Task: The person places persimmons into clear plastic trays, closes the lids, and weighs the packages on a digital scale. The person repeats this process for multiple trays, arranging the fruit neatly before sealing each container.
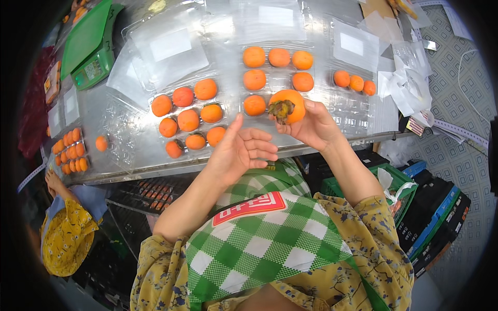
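Observation:
My right hand (317, 124) grips a persimmon (294, 102), its dry brown calyx turned toward my left side. My left hand (247, 149) holds nothing; its fingers are apart, palm facing the fruit. Beneath the held persimmon lies a clear plastic tray (272, 74) with several persimmons in its wells, and the middle well is bare. To the left, another clear tray carries rows of persimmons (188, 119), the lower right one partly behind my left hand. A third tray on the right has three smaller persimmons (356, 83) in one row.
The metal table (229, 77) ends in a front edge near my apron. A green scale (91, 70) stands at the left, with a filled tray (71, 151) and a loose persimmon (101, 143) nearby. Another person's hand (55, 182) is at far left. Crates (432, 217) stack below right.

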`<action>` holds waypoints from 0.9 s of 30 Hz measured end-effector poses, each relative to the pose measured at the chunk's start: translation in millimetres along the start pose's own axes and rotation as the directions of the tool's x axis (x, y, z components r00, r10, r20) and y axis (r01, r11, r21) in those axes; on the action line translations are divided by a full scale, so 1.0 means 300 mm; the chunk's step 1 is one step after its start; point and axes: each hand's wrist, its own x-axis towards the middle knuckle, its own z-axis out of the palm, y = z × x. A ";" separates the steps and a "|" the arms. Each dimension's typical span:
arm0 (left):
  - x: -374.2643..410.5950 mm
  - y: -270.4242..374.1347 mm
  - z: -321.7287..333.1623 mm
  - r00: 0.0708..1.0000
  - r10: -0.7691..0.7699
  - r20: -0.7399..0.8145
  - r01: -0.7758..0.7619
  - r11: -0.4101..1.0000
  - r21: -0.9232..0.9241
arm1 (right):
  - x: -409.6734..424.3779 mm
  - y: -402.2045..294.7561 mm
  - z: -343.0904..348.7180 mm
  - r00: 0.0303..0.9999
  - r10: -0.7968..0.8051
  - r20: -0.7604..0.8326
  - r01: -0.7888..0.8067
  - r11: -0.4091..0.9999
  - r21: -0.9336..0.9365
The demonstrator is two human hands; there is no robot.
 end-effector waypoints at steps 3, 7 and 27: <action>-0.001 -0.006 -0.015 1.000 0.016 -0.024 -0.016 1.000 -0.012 | 0.016 -0.019 -0.027 0.994 -0.078 -0.081 0.066 0.988 -0.143; -0.004 -0.012 -0.038 0.997 0.056 -0.048 -0.057 0.998 -0.009 | 0.074 -0.092 -0.083 0.880 -0.462 -0.110 0.011 0.251 -0.968; 0.010 -0.030 -0.091 0.962 0.219 -0.163 -0.185 0.962 0.199 | 0.194 -0.094 -0.163 0.878 -0.333 0.343 -0.004 -0.723 -0.691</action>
